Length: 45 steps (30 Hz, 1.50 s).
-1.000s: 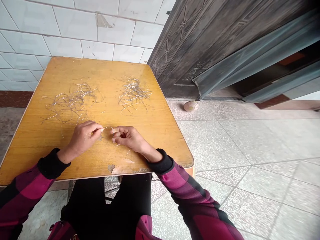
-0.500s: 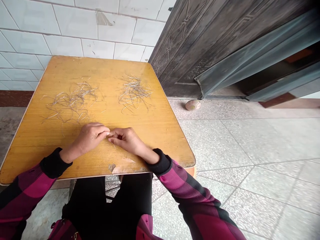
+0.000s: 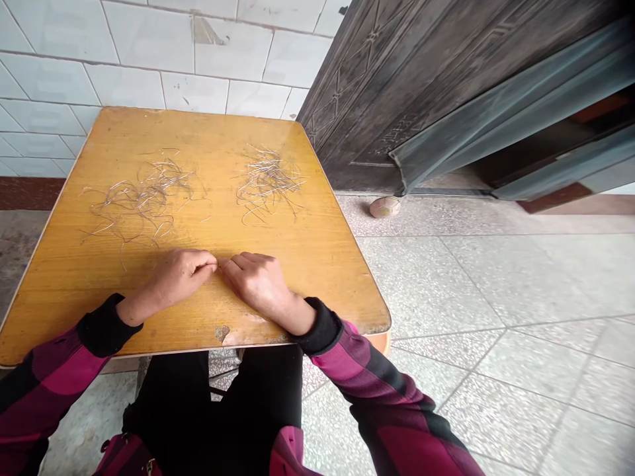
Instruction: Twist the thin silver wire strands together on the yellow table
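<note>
Apparently L hand (image 3: 186, 272) pinches wire, hidden btwn tips; R hand (image 3: 258, 283) just beside, grip unclear

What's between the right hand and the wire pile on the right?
The head view shows just bare yellow tabletop between the right hand and that wire pile.

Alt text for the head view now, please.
A person's pinched left hand and curled right hand nearly meet over the near part of a yellow-brown table; anything held between them is too small to make out. Beyond lie a sprawling left heap of thin wires and a tighter right heap.
</note>
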Each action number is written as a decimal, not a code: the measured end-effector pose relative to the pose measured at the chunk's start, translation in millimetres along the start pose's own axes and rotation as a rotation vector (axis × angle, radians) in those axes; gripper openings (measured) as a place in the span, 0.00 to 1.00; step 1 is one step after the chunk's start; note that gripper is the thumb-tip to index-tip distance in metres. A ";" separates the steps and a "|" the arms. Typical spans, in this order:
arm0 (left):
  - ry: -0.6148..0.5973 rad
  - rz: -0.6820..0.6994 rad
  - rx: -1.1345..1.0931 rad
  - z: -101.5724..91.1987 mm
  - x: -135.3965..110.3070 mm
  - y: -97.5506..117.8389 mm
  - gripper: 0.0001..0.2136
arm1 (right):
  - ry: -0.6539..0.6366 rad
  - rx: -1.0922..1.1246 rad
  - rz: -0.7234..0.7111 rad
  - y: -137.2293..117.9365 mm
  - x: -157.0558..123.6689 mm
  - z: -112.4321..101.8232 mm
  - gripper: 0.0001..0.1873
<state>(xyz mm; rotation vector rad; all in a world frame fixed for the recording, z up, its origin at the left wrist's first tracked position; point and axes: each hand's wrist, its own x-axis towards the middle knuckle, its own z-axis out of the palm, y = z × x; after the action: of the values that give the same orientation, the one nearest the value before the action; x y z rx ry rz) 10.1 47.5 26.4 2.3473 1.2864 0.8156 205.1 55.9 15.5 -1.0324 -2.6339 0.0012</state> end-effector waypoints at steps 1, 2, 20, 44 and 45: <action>-0.004 0.007 0.000 0.3 -0.1 0.0 0.09 | 0.000 -0.027 -0.030 0.2 -0.5 0.0 0.14; -0.014 0.011 0.000 0.5 -0.3 -0.4 0.10 | -0.001 -0.047 -0.059 0.9 -1.0 -0.2 0.15; -0.296 -0.210 -0.126 -12.2 0.4 6.0 0.11 | 0.107 -0.086 -0.309 33.9 -1.3 -11.8 0.16; -0.243 -0.069 0.042 -0.2 17.6 4.4 0.08 | -0.023 0.116 -0.147 24.3 0.0 -7.5 0.14; -0.243 -0.040 0.094 0.6 18.1 3.8 0.08 | -0.020 0.108 -0.137 25.1 -0.3 -7.7 0.14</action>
<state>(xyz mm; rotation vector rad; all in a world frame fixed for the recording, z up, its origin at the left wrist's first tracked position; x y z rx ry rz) 20.7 60.8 33.8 2.3964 1.2871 0.4489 224.2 73.4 19.9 -0.8198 -2.6843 0.1231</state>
